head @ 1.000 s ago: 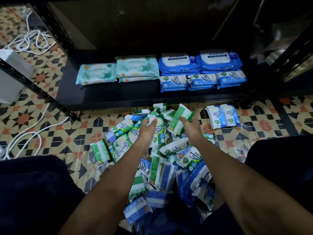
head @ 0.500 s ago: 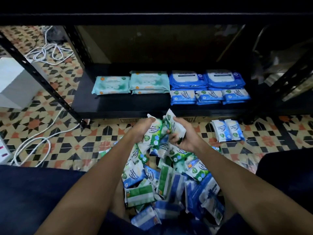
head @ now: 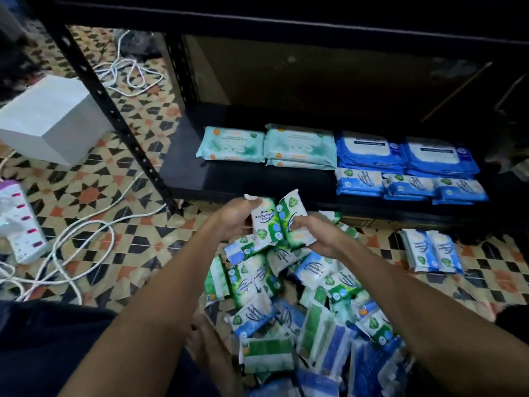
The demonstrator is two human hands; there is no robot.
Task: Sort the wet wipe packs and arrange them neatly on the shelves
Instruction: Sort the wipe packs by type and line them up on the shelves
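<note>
My left hand (head: 233, 217) grips a green-and-white pine wipe pack (head: 264, 222) upright above the pile. My right hand (head: 317, 234) grips a second green pack (head: 294, 222) pressed side by side against the first. Below them a loose pile of green and blue small packs (head: 300, 305) covers the floor between my knees. On the black bottom shelf (head: 186, 173) lie teal packs (head: 233, 144), large blue packs (head: 369, 151) and a front row of small blue packs (head: 359, 181).
Two small blue packs (head: 430, 252) lie on the patterned floor at the right. A white box (head: 54, 116), white cables (head: 86, 239) and a power strip (head: 21, 224) sit at the left. A slanted black shelf post (head: 114, 118) stands left of the shelf.
Both hands rose from the pile, each with a green pack, and brought the two packs together side by side. The view shifted right and upward toward the shelf.
</note>
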